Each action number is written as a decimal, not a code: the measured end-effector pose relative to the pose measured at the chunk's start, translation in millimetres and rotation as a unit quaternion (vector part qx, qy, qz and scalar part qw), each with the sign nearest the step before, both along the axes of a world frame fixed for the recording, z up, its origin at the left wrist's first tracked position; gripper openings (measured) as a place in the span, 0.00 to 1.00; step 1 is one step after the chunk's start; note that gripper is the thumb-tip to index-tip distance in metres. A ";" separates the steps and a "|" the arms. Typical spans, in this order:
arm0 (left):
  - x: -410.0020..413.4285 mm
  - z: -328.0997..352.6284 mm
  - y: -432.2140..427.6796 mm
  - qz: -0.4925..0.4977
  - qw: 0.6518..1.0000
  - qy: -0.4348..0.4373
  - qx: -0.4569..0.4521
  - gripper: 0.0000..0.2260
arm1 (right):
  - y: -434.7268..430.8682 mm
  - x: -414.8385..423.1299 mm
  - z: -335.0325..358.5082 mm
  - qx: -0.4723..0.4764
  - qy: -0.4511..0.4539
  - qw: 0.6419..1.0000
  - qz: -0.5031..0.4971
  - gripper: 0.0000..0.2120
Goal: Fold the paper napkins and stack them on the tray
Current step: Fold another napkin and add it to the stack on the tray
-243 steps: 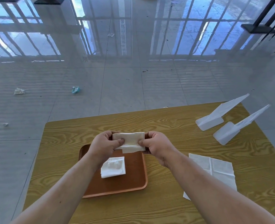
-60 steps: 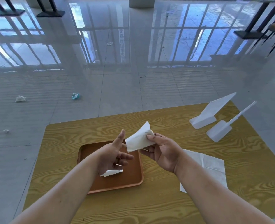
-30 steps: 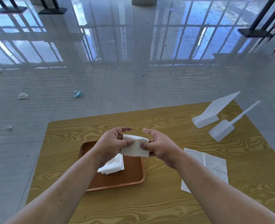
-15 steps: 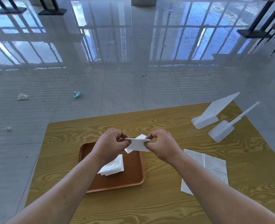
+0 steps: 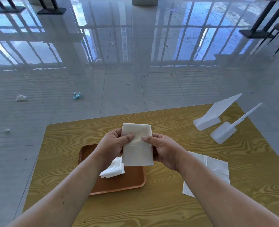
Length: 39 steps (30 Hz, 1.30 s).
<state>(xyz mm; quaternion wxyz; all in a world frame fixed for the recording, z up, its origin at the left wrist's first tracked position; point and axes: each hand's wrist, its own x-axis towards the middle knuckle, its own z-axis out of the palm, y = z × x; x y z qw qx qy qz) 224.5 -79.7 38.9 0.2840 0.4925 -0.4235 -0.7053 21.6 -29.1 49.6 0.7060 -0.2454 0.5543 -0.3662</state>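
Fingers (image 5: pixel 127 138) of the left hand (image 5: pixel 112 145) and right hand (image 5: pixel 165 149) pinch the two sides of a half-folded napkin (image 5: pixel 138 154), its long side pointing away from the person, just above the tray (image 5: pixel 119 185) toward the left edge of the tabletop (image 5: pixel 168 122), where the folded pile (image 5: pixel 113 170) lies nearer the left hand.

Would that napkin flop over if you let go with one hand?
Probably: the napkin looks thin and creased, and the left hand and right hand each pinch a side. Such thin paper is likely very light and could tear if tugged.
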 end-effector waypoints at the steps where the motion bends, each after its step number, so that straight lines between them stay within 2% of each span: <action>1: 0.5 0.5 0.4 0.003 1.000 0.001 0.000 0.07 | 0.8 0.3 -0.4 0.006 0.004 1.000 0.010 0.10; 7: 7.7 -4.2 8.1 -0.063 0.997 -0.020 0.035 0.10 | 2.1 2.5 -0.4 0.017 -0.026 0.999 -0.026 0.10; 10: 10.1 -6.7 8.9 -0.038 0.998 0.008 0.052 0.10 | 2.1 4.6 1.2 0.014 -0.046 0.998 -0.032 0.11; 13: 12.0 -4.9 6.7 -0.008 0.997 0.030 0.067 0.14 | 1.4 5.4 4.0 -0.002 -0.059 0.998 -0.019 0.10; 15: 13.7 -4.7 4.1 0.000 0.997 0.036 0.068 0.12 | 1.3 5.1 4.2 -0.022 -0.055 0.998 -0.003 0.09; 20: 14.9 -6.9 2.0 0.022 0.997 0.052 0.056 0.10 | 0.6 5.8 6.2 -0.040 -0.051 0.998 0.016 0.15; 23: 16.5 -10.4 -0.8 0.011 0.994 0.074 0.078 0.21 | -0.5 4.2 5.2 -0.040 -0.036 0.999 0.006 0.17; 26: 18.3 -13.5 -4.3 -0.011 0.995 0.056 0.081 0.32 | -2.3 -0.2 3.6 -0.027 -0.030 0.999 -0.012 0.16; 27: 17.3 -12.7 -4.9 -0.017 0.996 0.042 0.073 0.31 | -3.5 -0.9 2.8 -0.019 -0.032 0.999 -0.010 0.15; 30: 14.2 -12.7 -4.2 -0.043 0.999 -0.008 0.028 0.16 | -5.6 1.0 -0.6 -0.009 0.016 1.000 0.016 0.05; 31: 14.3 -15.8 -4.5 -0.045 0.999 -0.015 0.018 0.12 | -6.6 2.2 -4.1 -0.008 0.037 0.999 0.023 0.11; 32: 13.9 -18.4 -4.9 -0.037 0.999 -0.016 0.015 0.11 | -7.9 3.9 -6.6 -0.002 0.050 0.998 0.024 0.16; 34: 14.3 -22.4 -6.1 -0.010 1.000 -0.021 0.010 0.16 | -10.1 7.3 -10.6 0.010 0.056 0.998 0.016 0.21; 36: 16.3 -26.5 -8.6 0.007 0.999 -0.038 0.003 0.18 | -13.0 9.6 -16.3 0.014 0.064 0.998 0.007 0.19; 39: 22.5 -36.0 -12.4 0.021 0.997 -0.073 -0.002 0.14 | -18.0 13.9 -27.0 0.012 0.075 0.997 -0.008 0.13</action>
